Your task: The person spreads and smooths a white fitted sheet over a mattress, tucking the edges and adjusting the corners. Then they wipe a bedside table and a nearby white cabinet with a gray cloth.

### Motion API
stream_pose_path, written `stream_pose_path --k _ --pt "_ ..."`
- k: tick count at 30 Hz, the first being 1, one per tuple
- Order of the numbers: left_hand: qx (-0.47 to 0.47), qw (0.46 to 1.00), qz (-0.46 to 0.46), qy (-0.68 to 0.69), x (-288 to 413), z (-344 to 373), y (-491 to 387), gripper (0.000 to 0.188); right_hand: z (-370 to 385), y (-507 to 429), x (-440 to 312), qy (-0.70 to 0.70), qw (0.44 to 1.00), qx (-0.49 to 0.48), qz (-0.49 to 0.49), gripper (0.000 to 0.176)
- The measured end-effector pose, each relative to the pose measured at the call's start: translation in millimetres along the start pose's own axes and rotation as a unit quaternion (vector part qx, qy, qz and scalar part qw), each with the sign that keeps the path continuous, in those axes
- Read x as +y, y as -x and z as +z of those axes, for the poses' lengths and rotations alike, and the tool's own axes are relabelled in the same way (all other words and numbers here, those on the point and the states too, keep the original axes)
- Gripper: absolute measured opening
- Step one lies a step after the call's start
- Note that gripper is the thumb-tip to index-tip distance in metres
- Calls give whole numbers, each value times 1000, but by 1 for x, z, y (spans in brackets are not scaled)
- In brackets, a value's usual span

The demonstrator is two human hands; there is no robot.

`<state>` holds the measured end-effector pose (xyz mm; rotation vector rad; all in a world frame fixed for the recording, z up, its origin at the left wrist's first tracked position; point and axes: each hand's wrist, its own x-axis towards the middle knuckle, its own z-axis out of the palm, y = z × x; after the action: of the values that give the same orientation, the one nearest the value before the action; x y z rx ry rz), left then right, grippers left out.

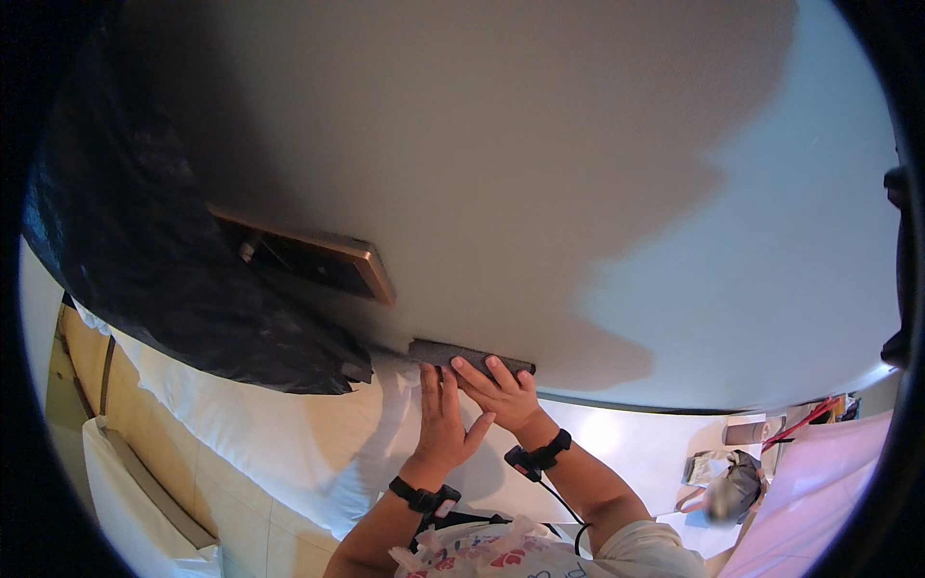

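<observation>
A dark grey, felt-like strip (pixel 426 351) lies along the near edge of a broad, smooth grey surface (pixel 470 180). Fingers of my right hand (pixel 502 396) curl over this strip, spread a little; its thumb is hidden. Close on its left, my left hand (pixel 442 433) has its fingers extended together and its thumb apart. The left fingertips reach the strip's lower edge, with nothing seen in that hand. Further left, a dark rectangular panel with a copper-coloured rim (pixel 379 271) is set on the surface, partly covered by black fabric (pixel 195 289).
White cloth (pixel 289 426) hangs below the left part of the surface, above a tiled floor (pixel 238 498). At the lower right are a cup (pixel 746 433), a grey bag (pixel 744 477), red straps (pixel 802 425) and pink cloth (pixel 816 491). A black cable runs from my right wristband.
</observation>
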<state>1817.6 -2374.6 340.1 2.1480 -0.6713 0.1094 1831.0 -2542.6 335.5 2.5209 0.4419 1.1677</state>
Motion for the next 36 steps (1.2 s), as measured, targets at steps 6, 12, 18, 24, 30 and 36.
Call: stream_pose_path --k 6,12,18,24,30,36 --pt "-56 994 -76 60 -20 24 17 96 24 38 -13 19 996 -70 -56 49" --pt "-88 982 -122 119 -40 62 31 96 35 71 -19 24 989 -119 -79 55" --pt "-82 981 -97 147 -30 69 32 101 25 79 -7 -8 993 -106 -57 49" --pt "-30 998 23 43 20 47 11 103 -11 52 31 -41 999 7 28 31" --pt "76 979 189 -5 78 4 -36 102 -60 6 74 -30 988 103 110 32" --pt "93 966 219 -105 104 0 -55 87 -74 -3 98 10 978 134 159 50"
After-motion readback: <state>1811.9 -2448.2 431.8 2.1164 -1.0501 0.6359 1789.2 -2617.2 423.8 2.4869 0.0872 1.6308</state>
